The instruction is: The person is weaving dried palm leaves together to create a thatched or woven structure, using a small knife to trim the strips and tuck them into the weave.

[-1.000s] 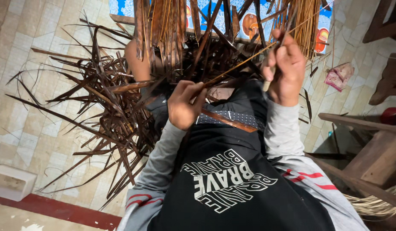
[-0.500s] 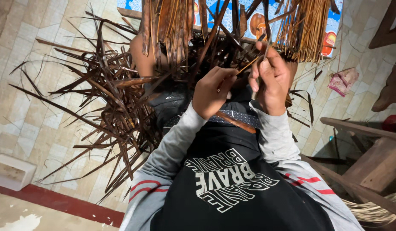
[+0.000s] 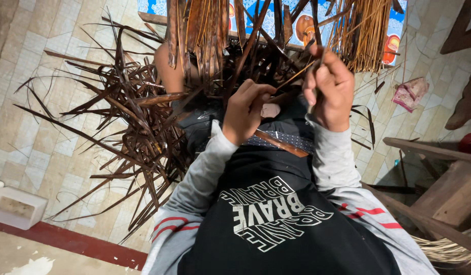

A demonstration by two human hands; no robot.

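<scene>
Both hands were up in front of the chest, working in the middle of a messy pile of dark brown palm-leaf strips. Left hand was bent at the wrist with its fingers curled shut, pinching the near end of a thin tan strip that ran up and to the right. Right hand sat a bit higher, knuckles toward the camera, fingers closed around the far part of that same strip, so it was stretched between the two. Not much room in there: strips fanned out everywhere on the left over the tiled floor, a bundle of pale straw sticks hung just above the right hand, and a wooden bench crowded the right edge. A white block sat well off at lower left.
</scene>
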